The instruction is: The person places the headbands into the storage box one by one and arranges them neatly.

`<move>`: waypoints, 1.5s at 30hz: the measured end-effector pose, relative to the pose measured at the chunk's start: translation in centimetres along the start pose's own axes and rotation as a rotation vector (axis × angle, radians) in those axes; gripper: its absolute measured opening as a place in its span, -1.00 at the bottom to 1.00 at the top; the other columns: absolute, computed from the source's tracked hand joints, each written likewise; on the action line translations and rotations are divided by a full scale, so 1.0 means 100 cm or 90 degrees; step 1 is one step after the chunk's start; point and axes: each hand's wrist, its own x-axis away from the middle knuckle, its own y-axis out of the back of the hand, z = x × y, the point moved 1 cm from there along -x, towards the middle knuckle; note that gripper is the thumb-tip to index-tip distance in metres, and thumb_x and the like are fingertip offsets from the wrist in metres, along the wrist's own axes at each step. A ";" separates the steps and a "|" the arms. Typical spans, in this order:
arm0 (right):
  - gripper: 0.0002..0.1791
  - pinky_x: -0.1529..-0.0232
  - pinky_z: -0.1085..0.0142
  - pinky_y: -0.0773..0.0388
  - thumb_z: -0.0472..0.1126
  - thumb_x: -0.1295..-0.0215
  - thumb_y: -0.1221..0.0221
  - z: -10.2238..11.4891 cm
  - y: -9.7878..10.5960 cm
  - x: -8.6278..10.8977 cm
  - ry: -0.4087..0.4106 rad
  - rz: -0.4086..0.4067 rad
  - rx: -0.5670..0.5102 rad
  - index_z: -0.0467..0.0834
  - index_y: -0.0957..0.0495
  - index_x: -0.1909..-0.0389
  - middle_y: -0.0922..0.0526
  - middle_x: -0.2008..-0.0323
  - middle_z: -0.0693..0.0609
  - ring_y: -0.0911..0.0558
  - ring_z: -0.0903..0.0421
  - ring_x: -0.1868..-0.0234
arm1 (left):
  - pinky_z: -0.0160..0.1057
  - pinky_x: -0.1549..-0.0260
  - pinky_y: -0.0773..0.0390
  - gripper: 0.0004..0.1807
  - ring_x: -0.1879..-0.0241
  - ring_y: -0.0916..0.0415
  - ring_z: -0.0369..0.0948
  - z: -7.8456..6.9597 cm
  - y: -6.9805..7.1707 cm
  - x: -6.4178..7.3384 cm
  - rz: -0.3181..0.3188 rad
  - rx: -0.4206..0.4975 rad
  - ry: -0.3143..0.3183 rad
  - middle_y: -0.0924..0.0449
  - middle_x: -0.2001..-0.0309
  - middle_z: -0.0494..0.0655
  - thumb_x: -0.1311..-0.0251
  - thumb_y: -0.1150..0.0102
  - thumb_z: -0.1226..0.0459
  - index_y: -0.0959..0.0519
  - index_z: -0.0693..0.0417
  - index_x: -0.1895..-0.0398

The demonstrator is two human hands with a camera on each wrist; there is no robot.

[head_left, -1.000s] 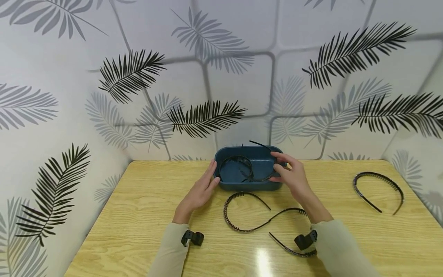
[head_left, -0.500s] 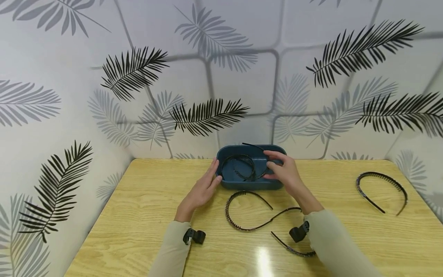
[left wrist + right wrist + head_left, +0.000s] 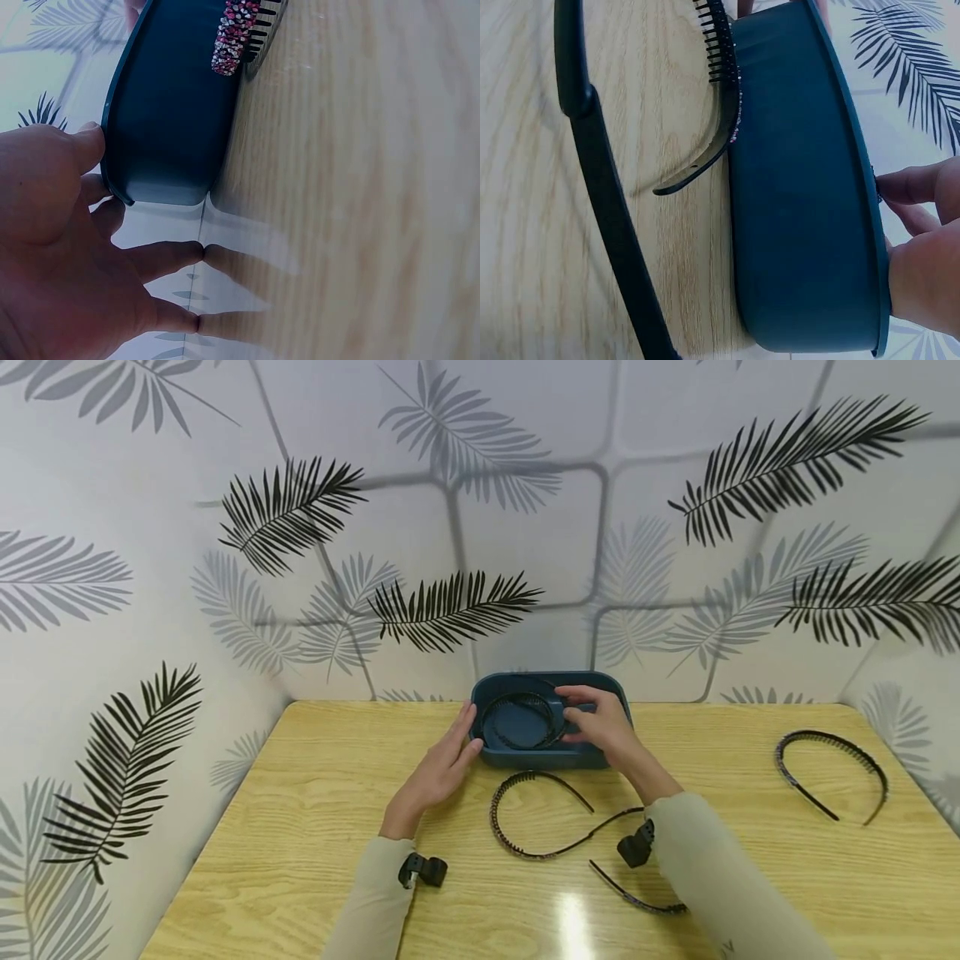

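Observation:
A dark blue oblong box (image 3: 543, 761) stands at the table's back edge with dark toothed headbands (image 3: 522, 696) inside it. My left hand (image 3: 438, 768) rests against the box's left end, thumb at the front corner and fingers stretched along the side. In the left wrist view two fingers of this hand (image 3: 67, 247) reach down to the table. My right hand (image 3: 603, 727) dips over the right part of the box and pinches a headband (image 3: 878, 186). Only a small studded bit of it shows at the rim in the right wrist view; much of it is hidden.
In front of the box lie a headband (image 3: 498, 822) and, under the right forearm, another headband (image 3: 630, 900) partly hidden by the sleeve. One more headband (image 3: 832, 739) lies at the far right of the wooden table (image 3: 300, 860). A patterned wall (image 3: 525, 552) rises behind.
My right hand has moved left and a little down into the box with the headband, whose end no longer sticks up above the back rim. My left hand stays at the box.

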 end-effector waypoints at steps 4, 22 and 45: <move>-0.54 0.12 0.10 -0.73 -0.46 -0.51 -0.04 -0.002 -0.002 -0.006 -0.005 0.002 0.016 -0.31 -0.45 -0.39 -0.37 -0.23 -0.38 -0.59 -0.27 -0.05 | 0.06 -0.52 0.05 -0.33 -0.63 0.27 -0.03 -0.001 0.000 -0.001 0.000 -0.002 0.000 0.32 -0.67 0.03 -0.68 0.25 0.17 0.16 0.23 -0.66; -0.54 0.05 0.04 -0.70 -0.47 -0.51 -0.05 -0.002 -0.010 -0.019 -0.038 0.016 0.036 -0.30 -0.47 -0.38 -0.38 -0.22 -0.35 -0.62 -0.05 0.18 | 0.06 -0.52 0.05 -0.33 -0.62 0.26 -0.04 -0.005 -0.002 -0.004 -0.005 -0.001 -0.005 0.32 -0.66 0.01 -0.68 0.23 0.18 0.15 0.24 -0.66; -0.62 0.14 0.08 -0.73 -0.46 -0.45 -0.14 -0.005 -0.018 -0.026 -0.032 0.010 0.142 -0.38 -0.56 -0.25 -0.52 -0.17 -0.35 -0.72 -0.22 0.11 | 0.02 -0.53 0.07 -0.32 -0.62 0.30 -0.09 0.000 0.000 0.000 0.004 -0.002 0.018 0.35 -0.67 -0.05 -0.68 0.24 0.15 0.17 0.20 -0.67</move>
